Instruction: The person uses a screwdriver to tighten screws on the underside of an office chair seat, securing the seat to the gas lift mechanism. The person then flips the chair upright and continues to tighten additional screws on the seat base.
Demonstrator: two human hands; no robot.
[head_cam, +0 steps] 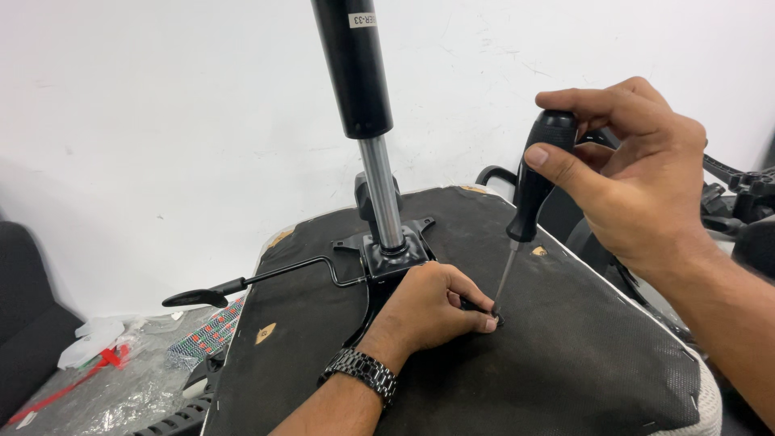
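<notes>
Fingers [483,316] of the left hand [432,303] pinch down on a small dark fastener at the right edge of the black mounting plate [387,262], on the upturned underside of an office chair seat [484,355]; whether it is a screw or a bolt is too small to tell.

Far to the left of the plate, a black lever [266,278] runs out past the seat's edge to its flat paddle end, above crumpled plastic wrap [121,379] and a red strip on the floor. A metal wristwatch [361,373] sits on the left wrist, just below the plate. Rising from the plate's centre, the gas lift column [367,121] stands nearly upright, its silver rod below and its thick black sleeve above, leaning slightly left at the top.

Right of the plate, the screwdriver [529,194] slants down and to the left, its long axis running from the black handle high on the right to the thin shaft whose tip meets the fastener beside the left fingertips. The right hand [638,173] is clenched around the handle's top, thumb pressed along its side, well above and to the right of the plate. The left hand is the nearer one to the fastener, touching it; the right reaches it only through the tool. More dark chair parts [743,202] lie beyond the seat's right edge, against the white wall [161,105].
</notes>
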